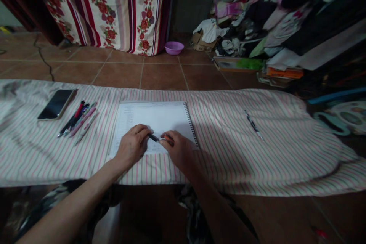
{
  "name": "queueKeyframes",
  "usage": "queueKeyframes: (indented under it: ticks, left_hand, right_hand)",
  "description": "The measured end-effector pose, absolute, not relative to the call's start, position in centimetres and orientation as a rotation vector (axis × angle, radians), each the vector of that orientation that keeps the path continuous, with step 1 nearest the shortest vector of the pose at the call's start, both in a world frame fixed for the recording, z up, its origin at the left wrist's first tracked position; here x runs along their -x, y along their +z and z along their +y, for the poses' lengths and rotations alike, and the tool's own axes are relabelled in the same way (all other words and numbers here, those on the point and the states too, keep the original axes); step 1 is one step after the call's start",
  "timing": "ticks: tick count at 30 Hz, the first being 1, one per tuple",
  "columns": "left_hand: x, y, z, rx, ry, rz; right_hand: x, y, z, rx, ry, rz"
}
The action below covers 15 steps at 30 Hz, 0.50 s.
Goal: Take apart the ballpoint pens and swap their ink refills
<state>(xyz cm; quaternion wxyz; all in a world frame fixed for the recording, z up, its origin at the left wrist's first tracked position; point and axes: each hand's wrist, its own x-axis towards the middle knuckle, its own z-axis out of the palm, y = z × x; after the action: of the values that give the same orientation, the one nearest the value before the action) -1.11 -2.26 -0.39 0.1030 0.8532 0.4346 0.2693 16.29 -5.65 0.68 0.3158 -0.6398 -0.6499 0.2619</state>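
over the open spiral notebook (160, 116), the left hand (132, 144) pinches a dark pen (153, 137); the right hand (178, 148) grips an orange piece (169, 139). apparent step: two-handed pen handling. next move calls for aligned grips.

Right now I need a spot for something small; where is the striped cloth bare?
Striped cloth lies bare between spiral notebook and lone pen, and right of that pen. Crowded: left, with smartphone and clustered pens, and the notebook's near half, under left hand and right hand.
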Motion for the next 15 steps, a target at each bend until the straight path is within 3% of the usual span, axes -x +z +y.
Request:
queueKeyframes:
  ticks: [7, 15]
  left_hand:
    - [0.83, 0.0, -2.39, -2.496, 0.783, 1.289]
    - [0.25, 0.02, -2.48, -2.297, 0.883, 1.263]
  right_hand:
    - [-16.41, 0.58, -5.67, 1.634, 0.719, -1.711]
    - [-15.98, 0.47, -5.44, 1.586, 0.968, -1.444]
